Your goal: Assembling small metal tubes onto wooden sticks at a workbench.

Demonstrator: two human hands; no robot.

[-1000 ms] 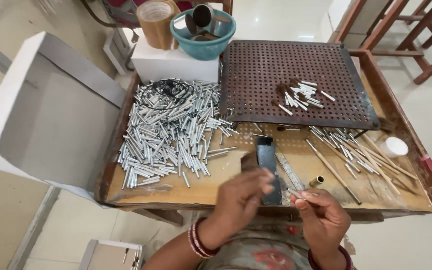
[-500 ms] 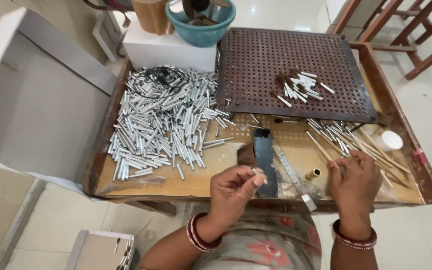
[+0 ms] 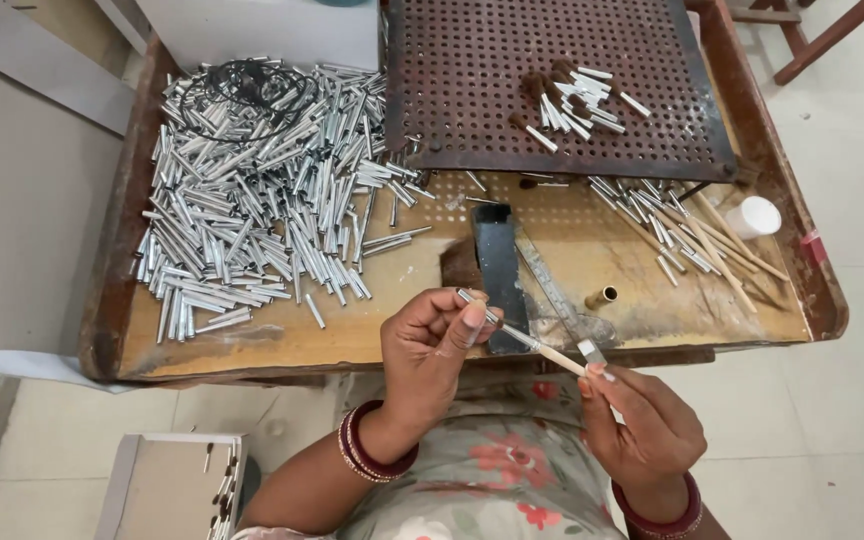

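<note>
While her left hand [image 3: 432, 345] pinches the small metal tube [image 3: 484, 309] and her right hand [image 3: 642, 425] grips the thin wooden stick [image 3: 560, 358], both look light, stiff, best held near the ends.

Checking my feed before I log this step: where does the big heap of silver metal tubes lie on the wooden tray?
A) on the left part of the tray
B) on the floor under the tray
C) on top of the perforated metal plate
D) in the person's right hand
A: the heap of silver metal tubes covers the left part of the wooden tray, beside the perforated metal plate, which carries only a few pieces.
</note>
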